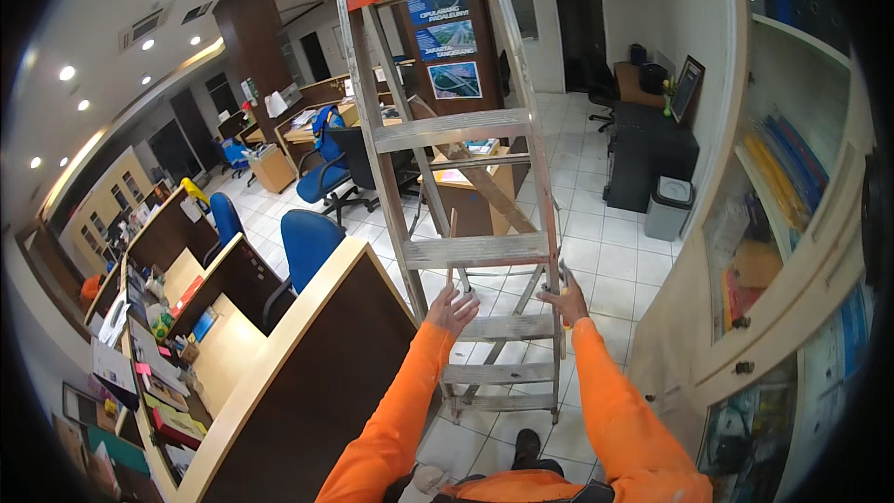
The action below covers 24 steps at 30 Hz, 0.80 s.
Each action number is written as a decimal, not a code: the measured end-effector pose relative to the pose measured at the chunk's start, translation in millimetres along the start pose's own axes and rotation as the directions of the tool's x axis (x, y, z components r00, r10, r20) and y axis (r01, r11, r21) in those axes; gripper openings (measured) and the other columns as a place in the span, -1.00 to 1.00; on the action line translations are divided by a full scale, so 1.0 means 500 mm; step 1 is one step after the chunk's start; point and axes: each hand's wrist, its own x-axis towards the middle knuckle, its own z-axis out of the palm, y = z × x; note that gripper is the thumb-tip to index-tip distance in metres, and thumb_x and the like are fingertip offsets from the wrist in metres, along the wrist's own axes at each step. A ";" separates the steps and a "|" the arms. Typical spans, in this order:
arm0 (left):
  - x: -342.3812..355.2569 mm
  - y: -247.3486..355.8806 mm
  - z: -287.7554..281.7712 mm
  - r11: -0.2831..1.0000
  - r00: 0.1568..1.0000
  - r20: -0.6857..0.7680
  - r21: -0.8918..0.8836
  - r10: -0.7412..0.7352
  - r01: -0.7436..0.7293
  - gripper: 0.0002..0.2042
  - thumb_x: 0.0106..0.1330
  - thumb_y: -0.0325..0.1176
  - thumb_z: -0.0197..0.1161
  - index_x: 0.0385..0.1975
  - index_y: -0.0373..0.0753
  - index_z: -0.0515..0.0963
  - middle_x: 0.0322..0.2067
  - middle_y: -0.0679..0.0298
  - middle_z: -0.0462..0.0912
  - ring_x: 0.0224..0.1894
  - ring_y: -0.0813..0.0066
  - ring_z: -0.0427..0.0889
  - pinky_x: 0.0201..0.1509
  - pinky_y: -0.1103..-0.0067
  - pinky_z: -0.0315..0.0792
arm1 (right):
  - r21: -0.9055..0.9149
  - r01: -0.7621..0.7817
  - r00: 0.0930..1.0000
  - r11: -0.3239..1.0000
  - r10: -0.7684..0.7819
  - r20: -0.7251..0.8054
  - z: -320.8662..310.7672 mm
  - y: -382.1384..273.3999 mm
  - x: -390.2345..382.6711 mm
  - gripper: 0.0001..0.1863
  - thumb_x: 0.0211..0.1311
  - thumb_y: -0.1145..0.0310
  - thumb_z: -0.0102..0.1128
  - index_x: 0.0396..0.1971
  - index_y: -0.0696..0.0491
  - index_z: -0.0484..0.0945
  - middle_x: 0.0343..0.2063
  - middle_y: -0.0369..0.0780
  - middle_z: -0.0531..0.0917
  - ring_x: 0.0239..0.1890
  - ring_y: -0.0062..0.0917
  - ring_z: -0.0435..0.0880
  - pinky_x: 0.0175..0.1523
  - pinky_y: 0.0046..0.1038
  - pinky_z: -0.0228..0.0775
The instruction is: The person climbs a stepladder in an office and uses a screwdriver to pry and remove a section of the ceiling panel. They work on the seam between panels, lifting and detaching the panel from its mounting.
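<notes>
A tall aluminium stepladder (452,250) with a red band near its top stands upright before me. My left hand (452,310) is raised beside its left part, fingers apart and bent, palm showing, holding nothing visible. My right hand (568,301) is at the right side rail, its fingers curled onto it; a small yellow item shows at that hand, too small to make out. My orange sleeves come up from the lower edge, and my dark shoe (526,447) is below the ladder's lowest steps.
Cubicle partitions (307,345) with cluttered desktops and blue chairs (307,247) line the left. A glass-door cabinet (708,363) stands close on the right, with a grey bin (663,219) and black cabinet (643,158) beyond. More desks and office chairs are behind the ladder.
</notes>
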 end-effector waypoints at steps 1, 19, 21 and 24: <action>0.018 0.009 0.033 0.999 0.998 -0.064 -0.037 0.012 -0.014 -0.24 0.45 -0.03 0.35 0.47 -0.30 0.17 0.40 -0.10 0.34 0.33 -0.06 0.52 0.34 0.17 0.53 | -0.021 -0.009 1.000 1.000 0.009 0.004 -0.001 0.011 0.011 0.01 -0.04 0.40 0.65 0.45 0.17 0.28 0.30 0.00 0.54 0.19 -0.30 0.65 0.20 -0.38 0.55; 0.115 0.009 -0.060 0.891 0.897 0.190 0.151 0.398 -0.428 -0.67 0.58 -0.17 0.18 0.11 -0.30 0.51 -0.16 0.15 0.71 -0.16 0.25 0.72 -0.11 0.31 0.64 | -0.499 -0.194 0.967 0.844 0.251 0.047 -0.017 0.012 -0.088 -0.23 -0.06 0.28 0.57 0.21 0.21 0.51 -0.03 0.03 0.73 0.07 -0.11 0.72 0.17 -0.22 0.58; 0.176 -0.031 -0.104 0.880 0.908 0.255 0.264 0.332 -0.396 -0.62 0.61 -0.10 0.13 0.19 -0.26 0.47 -0.07 0.15 0.70 -0.10 0.24 0.75 -0.05 0.26 0.66 | -0.535 -0.103 0.993 0.838 0.114 -0.012 -0.019 -0.005 -0.141 -0.30 0.04 0.34 0.49 0.23 0.22 0.50 0.00 0.02 0.72 0.11 -0.10 0.71 0.20 -0.28 0.57; 0.184 -0.041 -0.124 0.937 0.911 0.337 0.169 0.236 -0.305 -0.59 0.59 -0.10 0.17 0.22 -0.28 0.46 0.00 0.07 0.69 -0.03 0.18 0.75 -0.07 0.34 0.67 | -0.390 0.010 0.998 0.921 -0.033 -0.052 0.013 0.060 -0.169 -0.48 0.21 0.18 0.45 0.12 0.07 0.59 -0.36 -0.19 0.72 -0.30 -0.36 0.68 -0.20 -0.23 0.57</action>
